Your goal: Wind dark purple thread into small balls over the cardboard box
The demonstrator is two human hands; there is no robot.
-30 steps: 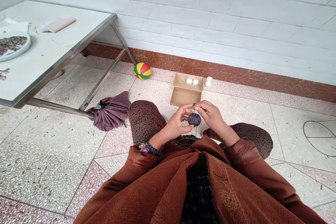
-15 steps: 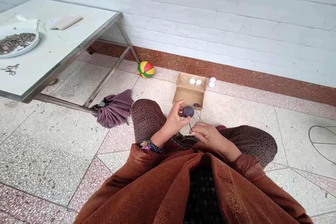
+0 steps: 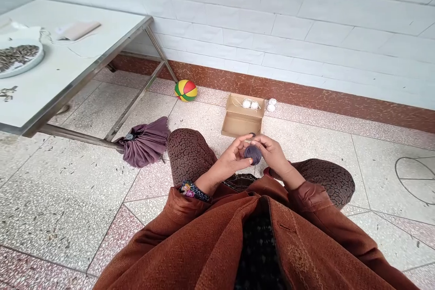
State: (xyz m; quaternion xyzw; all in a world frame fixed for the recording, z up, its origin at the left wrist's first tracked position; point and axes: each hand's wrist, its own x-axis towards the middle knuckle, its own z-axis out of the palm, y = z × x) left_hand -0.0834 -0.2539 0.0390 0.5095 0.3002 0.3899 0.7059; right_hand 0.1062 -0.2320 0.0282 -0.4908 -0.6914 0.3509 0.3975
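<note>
A dark purple ball of yarn is between my two hands, above my lap. My left hand grips it from the left, thumb on the near side and fingers on the far side. At its upper right edge, the bent fingers of my right hand press together on the yarn; the strand itself is mostly hidden. Just beyond the fingertips lies an open cardboard box, with white yarn balls in its lid part. A smaller dark purple ball shows partly at the box's near edge.
Two white balls sit on the floor right of the box. A striped ball rests by the metal-framed table, which bears a tray of seed-like pieces. Purple folded cloth lies left of my knee.
My right hand has moved up and forward, from pulling the strand below the ball to its upper right side. The yarn ball has come slightly nearer and to the right.
</note>
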